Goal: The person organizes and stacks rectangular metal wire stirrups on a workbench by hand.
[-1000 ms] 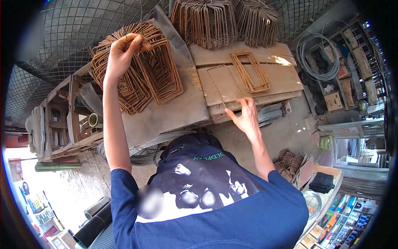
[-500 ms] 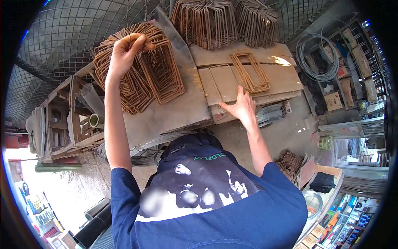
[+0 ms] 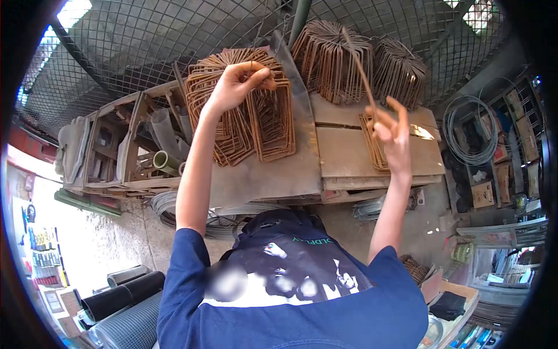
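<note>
A bundle of rusty rectangular rebar stirrups (image 3: 274, 154) hangs at the upper left, fanned out in layers. My left hand (image 3: 241, 87) is at the top front of this bundle, thumb and fingers pinched together; what lies between them is hidden. My right hand (image 3: 392, 139) grips the lower end of a single rebar stirrup (image 3: 361, 70), raised and seen nearly edge-on, so it looks like one slanting rod. Two of its fingers stick up. Behind and below that hand, a small stack of stirrups (image 3: 372, 148) lies on the cardboard-covered table (image 3: 346, 160).
Two more hanging stirrup bundles (image 3: 334, 61) (image 3: 400, 72) are at the back, before a wire mesh wall (image 3: 232, 26). Wooden shelving (image 3: 107, 151) stands left. A wire coil (image 3: 471, 131) hangs right, and rolls of mesh (image 3: 131, 320) lie lower left.
My right hand has picked up the single stirrup from the cardboard and raised it. My left hand stays pinched at the hanging bundle. The view has shifted, moving the scene rightward and down.
</note>
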A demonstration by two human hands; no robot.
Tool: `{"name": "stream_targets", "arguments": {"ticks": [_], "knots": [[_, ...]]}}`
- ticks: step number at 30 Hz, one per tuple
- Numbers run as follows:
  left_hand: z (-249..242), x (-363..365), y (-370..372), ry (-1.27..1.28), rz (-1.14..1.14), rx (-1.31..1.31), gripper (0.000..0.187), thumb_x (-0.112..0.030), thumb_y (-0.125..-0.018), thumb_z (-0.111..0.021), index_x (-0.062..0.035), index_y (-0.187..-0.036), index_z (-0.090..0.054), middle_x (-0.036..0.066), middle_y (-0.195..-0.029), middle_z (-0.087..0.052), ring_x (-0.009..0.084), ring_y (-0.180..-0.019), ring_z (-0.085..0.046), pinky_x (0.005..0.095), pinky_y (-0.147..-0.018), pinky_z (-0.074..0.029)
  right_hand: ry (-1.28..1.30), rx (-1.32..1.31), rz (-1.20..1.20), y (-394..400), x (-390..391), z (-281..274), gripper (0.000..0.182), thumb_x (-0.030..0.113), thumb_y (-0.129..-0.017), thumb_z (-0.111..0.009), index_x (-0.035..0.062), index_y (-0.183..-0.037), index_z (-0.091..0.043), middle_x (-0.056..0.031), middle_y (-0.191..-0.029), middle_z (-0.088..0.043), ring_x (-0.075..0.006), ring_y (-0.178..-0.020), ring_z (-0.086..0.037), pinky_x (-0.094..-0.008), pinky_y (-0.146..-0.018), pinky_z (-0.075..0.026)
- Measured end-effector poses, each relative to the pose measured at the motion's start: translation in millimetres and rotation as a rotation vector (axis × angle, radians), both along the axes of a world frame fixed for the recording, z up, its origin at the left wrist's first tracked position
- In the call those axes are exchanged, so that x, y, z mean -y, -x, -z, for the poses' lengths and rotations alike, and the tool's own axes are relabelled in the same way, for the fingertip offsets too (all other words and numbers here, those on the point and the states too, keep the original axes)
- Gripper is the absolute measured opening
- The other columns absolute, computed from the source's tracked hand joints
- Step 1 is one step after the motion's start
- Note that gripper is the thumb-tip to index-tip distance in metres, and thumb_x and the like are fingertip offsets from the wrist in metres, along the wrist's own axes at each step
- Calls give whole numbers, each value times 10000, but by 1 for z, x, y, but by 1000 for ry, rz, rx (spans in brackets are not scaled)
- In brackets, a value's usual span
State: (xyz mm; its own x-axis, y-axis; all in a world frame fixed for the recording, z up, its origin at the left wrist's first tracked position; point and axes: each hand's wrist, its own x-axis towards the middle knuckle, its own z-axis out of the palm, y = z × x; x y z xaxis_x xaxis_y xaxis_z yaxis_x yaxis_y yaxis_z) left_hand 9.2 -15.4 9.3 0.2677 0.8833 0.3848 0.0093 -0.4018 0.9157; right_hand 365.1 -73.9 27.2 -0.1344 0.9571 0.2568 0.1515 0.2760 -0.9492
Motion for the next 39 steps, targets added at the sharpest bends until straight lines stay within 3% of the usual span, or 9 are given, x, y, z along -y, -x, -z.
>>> {"name": "stream_targets", "arguments": {"ticks": [8, 11, 16, 19, 23, 27, 32, 34, 39], "knots": [[3, 1, -2, 26, -21, 123, 281, -211, -998, -483, 34, -1115, -555, 98, -928, -676, 185, -909, -671, 310, -832, -552, -316, 214, 107, 90, -18, -7, 960, 456, -587, -814, 9, -1304, -357, -236, -1084, -625, -230, -856, -639, -328, -679, -567], [3, 0, -3, -101, -154, 228, 323, -250, -1023, -404, 6, -1205, -479, 142, -1184, -573, 200, -1143, -556, 344, -973, -479, -365, 295, 190, 99, -6, 28, 982, 496, -566, -843, 4, -1278, -380, -228, -1071, -619, -268, -857, -638, -363, -690, -557], [-3, 5, 2, -236, -117, 10, 390, -292, -1040, -355, -31, -1286, -507, 51, -1283, -542, 147, -1208, -476, 285, -1036, -332, -347, 236, 260, 120, 26, 92, 958, 530, -584, -838, -19, -1242, -409, -227, -1107, -581, -304, -935, -616, -402, -766, -531], [-15, 19, -7, -237, -110, -185, 363, -248, -1028, -389, 7, -1151, -616, 73, -1360, -484, 136, -1180, -463, 275, -1001, -342, -374, 330, 305, 131, 40, 118, 923, 514, -604, -832, -28, -1229, -422, -219, -1085, -569, -355, -1000, -582, -425, -824, -500], [-6, 11, -15, -101, -76, -185, 252, -164, -1003, -463, 25, -1058, -620, 59, -1155, -626, 129, -1060, -539, 261, -925, -413, -321, 495, 235, 135, 43, 129, 927, 500, -653, -802, -46, -1274, -382, -246, -1158, -526, -379, -1070, -545, -428, -883, -473], [5, 0, -3, -46, -34, -23, 223, -145, -987, -501, 54, -1015, -599, 98, -918, -677, 174, -902, -664, 288, -875, -506, -237, 587, 189, 101, 35, 112, 1068, 652, -662, -724, -53, -1347, -306, -284, -1287, -440, -361, -1231, -435, -463, -1032, -368], [5, 1, 0, -59, -25, -54, 278, -205, -1011, -450, 41, -1011, -579, 106, -889, -678, 186, -880, -670, 315, -822, -536, 181, 1063, 535, -22, -38, 76, 1186, 696, -618, -717, 43, -1461, -197, -348, -1459, -211, -467, -1367, -228, -621, -1106, -171], [8, 0, -2, -54, -31, -40, 279, -207, -1010, -451, 41, -1008, -579, 107, -891, -678, 185, -877, -670, 315, -820, -537, 454, 1259, 473, -68, -71, 86, 1354, 732, -524, -748, 40, -1491, -99, -358, -1457, -211, -469, -1379, -199, -585, -1114, -212], [7, 0, 0, -68, -20, -6, 275, -207, -1009, -454, 40, -1008, -575, 111, -905, -676, 189, -877, -670, 316, -822, -538, 435, 1135, 262, -114, -96, 135, 1355, 620, -530, -824, 14, -1489, -83, -344, -1423, -303, -457, -1328, -330, -493, -1092, -324]]}}
